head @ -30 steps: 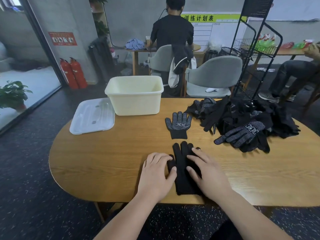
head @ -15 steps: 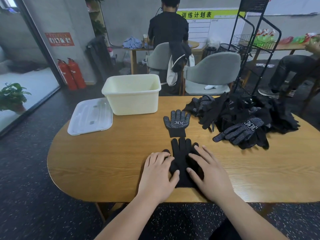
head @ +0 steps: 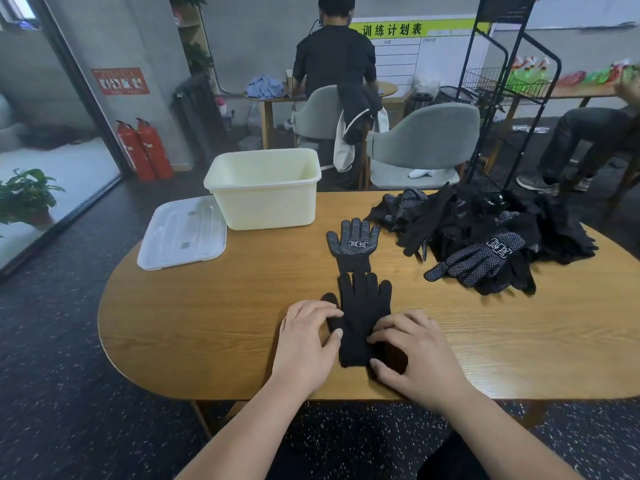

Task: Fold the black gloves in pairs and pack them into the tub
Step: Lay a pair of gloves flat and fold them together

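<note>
Glove of plain black knit lies flat on the wooden table, its fingers pointing away from me and its cuff toward me. My left hand rests at this glove's left edge, fingers loosely bent over the glove's thumb and my own thumb touching the fabric, gripping nothing. My right hand sits on the glove's right edge, its bent fingertips pressing down on the cloth and the thumb at the cuff corner; it is not closed around anything either. Just beyond the glove's fingertips, almost touching them, a second glove with white grip dots lies palm up. Farther off, beyond and to the right of the plain glove, the rest of the black gloves sit in a loose pile. Beyond and to its left stands the cream tub, with the clear lid lying flat farther left still.
</note>
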`<state>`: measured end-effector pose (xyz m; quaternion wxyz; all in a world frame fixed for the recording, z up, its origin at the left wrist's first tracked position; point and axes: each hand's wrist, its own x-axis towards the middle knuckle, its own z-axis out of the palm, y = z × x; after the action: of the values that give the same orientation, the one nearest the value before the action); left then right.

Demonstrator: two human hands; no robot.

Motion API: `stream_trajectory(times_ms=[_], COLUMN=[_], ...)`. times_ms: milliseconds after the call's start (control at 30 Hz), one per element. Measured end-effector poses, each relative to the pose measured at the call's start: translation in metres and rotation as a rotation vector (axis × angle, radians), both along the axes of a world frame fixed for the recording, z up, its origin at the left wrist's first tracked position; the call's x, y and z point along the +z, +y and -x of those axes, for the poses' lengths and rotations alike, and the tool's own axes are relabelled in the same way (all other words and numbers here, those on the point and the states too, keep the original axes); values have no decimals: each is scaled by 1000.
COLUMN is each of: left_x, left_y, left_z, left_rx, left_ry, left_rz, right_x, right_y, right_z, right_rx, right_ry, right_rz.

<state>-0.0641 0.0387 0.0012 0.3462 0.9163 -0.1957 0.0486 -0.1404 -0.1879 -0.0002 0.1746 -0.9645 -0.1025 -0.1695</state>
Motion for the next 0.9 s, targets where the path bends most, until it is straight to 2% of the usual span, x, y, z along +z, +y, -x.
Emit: stream_trajectory(times_ms=[167,500,633,733,800,900], left_x=[-2,-1,-4,-3,-1,0], left_y=[1,-2,0,1,2,2], left_z=[-1,3,2,4,5,4], left_rx=[-24,-155,-92,-57,-50,-44], left_ry=[-3,-74,-42,11,51,84], left_rz=[48,-70,-4,25,62,143], right_x=[-4,1,7,8,7,6], right_y=[0,1,0,1,0,-8], right_z=[-5,-2,1,2,-2,-13], right_rx=[-42,-72,-39,-8,-42,-170], right_ry=[-26,-47,-12,-11,-13,106], right_rz=[0,-145,-211,-179,-268,-562])
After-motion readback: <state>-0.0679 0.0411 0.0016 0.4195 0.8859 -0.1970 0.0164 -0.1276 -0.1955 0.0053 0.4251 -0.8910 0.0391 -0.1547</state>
